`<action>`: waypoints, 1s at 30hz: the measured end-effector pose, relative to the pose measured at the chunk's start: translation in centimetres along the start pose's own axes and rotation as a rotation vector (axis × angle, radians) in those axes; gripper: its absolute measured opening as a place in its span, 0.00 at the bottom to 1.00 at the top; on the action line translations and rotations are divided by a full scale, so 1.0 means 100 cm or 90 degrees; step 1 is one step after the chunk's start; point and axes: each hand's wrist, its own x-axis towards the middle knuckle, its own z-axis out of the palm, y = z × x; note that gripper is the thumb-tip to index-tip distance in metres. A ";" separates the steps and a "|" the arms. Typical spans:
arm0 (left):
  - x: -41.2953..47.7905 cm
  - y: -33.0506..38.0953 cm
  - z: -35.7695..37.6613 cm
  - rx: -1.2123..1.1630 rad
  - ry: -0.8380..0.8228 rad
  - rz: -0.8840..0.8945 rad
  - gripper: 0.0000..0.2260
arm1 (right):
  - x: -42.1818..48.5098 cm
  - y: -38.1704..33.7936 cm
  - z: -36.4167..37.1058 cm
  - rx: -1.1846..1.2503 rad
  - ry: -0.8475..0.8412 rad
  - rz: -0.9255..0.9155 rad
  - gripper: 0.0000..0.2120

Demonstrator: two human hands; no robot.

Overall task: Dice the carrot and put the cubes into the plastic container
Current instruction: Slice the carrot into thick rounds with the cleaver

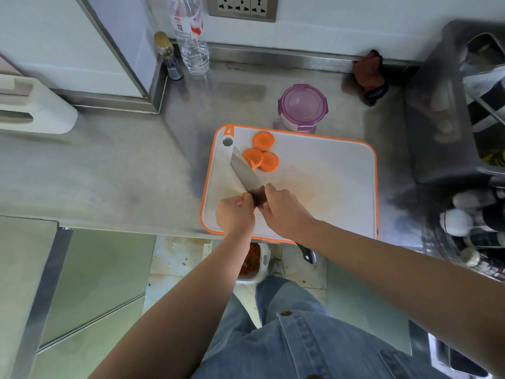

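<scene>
Now we stand at a stainless steel counter [109, 173], both hands low over a white cutting board [314, 173] with an orange rim. Our left hand [235, 214] is curled tight around a carrot piece [246, 196], of which only a sliver of orange shows between the fingers, near the board's left edge. Our right hand [284, 212] is wrapped round the dark handle of a kitchen knife [246, 173], and the two hands almost touch. The blade points away from us towards the board's far-left corner, its tip beside the hanging hole. Three carrot rounds [269, 161] sit at that far-left end: two lie flat, and the third leans against the blade. The round plastic container [303, 106], its purple clip lid shut, stands on the counter just beyond the board's far edge. A clear water bottle [192, 47] and a small dark bottle [169, 58] stand by the back wall. A crumpled dark cloth [369, 75] lies to the right of them.
</scene>
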 end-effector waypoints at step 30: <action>-0.010 -0.010 0.005 -0.089 -0.022 -0.004 0.12 | 0.003 0.027 0.020 -0.067 0.009 -0.075 0.08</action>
